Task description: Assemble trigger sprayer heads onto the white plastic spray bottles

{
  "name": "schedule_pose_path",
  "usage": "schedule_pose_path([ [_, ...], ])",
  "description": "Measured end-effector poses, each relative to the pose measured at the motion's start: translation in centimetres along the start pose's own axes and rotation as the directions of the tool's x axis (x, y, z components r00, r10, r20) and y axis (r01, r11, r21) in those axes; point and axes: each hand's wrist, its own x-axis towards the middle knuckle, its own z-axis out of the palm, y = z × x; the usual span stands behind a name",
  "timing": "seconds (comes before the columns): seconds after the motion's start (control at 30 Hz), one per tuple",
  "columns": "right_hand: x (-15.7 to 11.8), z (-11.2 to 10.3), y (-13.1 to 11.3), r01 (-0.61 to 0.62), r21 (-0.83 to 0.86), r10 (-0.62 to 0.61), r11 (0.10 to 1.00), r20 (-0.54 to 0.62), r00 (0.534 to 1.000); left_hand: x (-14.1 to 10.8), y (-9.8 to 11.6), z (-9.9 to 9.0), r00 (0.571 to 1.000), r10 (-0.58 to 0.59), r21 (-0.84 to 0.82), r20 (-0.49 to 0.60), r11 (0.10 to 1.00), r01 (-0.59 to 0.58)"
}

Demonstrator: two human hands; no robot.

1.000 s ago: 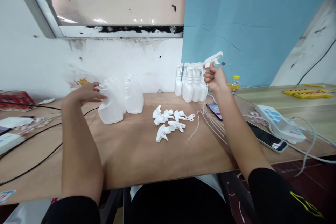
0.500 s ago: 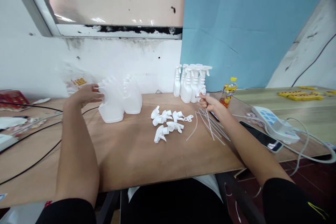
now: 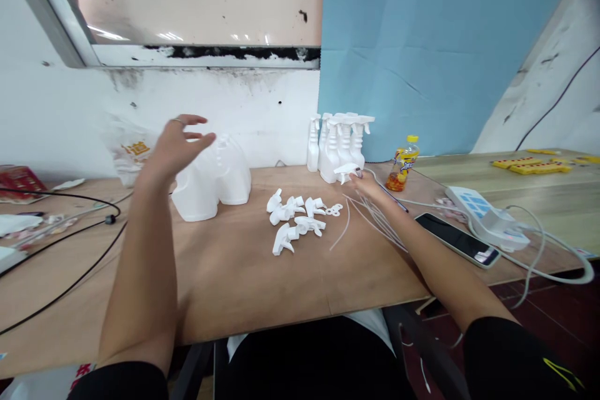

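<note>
The right hand (image 3: 365, 184) is holding a white trigger sprayer head (image 3: 345, 171) in a narrow finger grip, just in front of the row of assembled spray bottles (image 3: 344, 149) and above the table (image 3: 244, 281). Whether a tube is joining this head cannot be told. The left hand (image 3: 174, 145) is hovering at the white bottle bodies (image 3: 194, 201), its fingers spreading wide and gripping nothing visible. The hand is hiding part of the bottle tops, so contact with them cannot be confirmed.

The loose sprayer heads (image 3: 284, 239) are lying in a cluster on the table between the bottle bodies and the thin white tubes (image 3: 382, 222). Several small white rings (image 3: 334, 209) are lying at the right edge of this cluster. The tubes are fanning out across the table, running toward the right forearm.

A yellow-capped drink bottle (image 3: 403, 165) is standing upright beyond the right hand. A smartphone (image 3: 457, 239) is lying beside the right forearm, with a white power strip (image 3: 487, 219) resting just behind it.
</note>
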Motion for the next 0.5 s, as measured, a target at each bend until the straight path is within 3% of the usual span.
schedule_pose_path([
  [0.07, -0.2, 0.0, -0.4, 0.088, -0.050, -0.090, 0.995, -0.045, 0.995, -0.2, 0.5, 4.1, 0.997, 0.032, -0.196, 0.074, 0.980, -0.017],
  [0.13, -0.7, 0.2, -0.9, 0.163, -0.087, -0.169, 0.983, -0.069, 0.983, -0.8, 0.4, 9.0, 0.972, 0.084, -0.386, 0.217, 0.923, 0.006],
  [0.2, -1.8, 0.6, -1.5, 0.264, -0.116, -0.269, 0.957, -0.029, 0.963, -1.9, 0.3, 13.7, 0.919, 0.094, -0.521, 0.382, 0.844, 0.130],
  [0.27, -3.5, 1.3, -2.2, 0.393, -0.107, -0.386, 0.913, 0.079, 0.919, -3.5, 0.3, 17.5, 0.882, 0.077, -0.560, 0.464, 0.798, 0.225],
  [0.37, -6.5, 2.6, -3.7, 0.501, 0.012, -0.488, 0.865, 0.246, 0.837, -5.8, 1.0, 20.2, 0.886, 0.091, -0.611, 0.455, 0.756, 0.236],
  [0.43, -8.4, 3.4, -4.7, 0.450, 0.122, -0.464, 0.884, 0.336, 0.820, -6.9, 1.6, 20.5, 0.886, 0.109, -0.648, 0.451, 0.722, 0.241],
  [0.5, -9.6, 3.9, -5.7, 0.340, 0.223, -0.406, 0.914, 0.447, 0.797, -7.7, 2.0, 20.0, 0.851, 0.116, -0.696, 0.512, 0.637, 0.332],
])
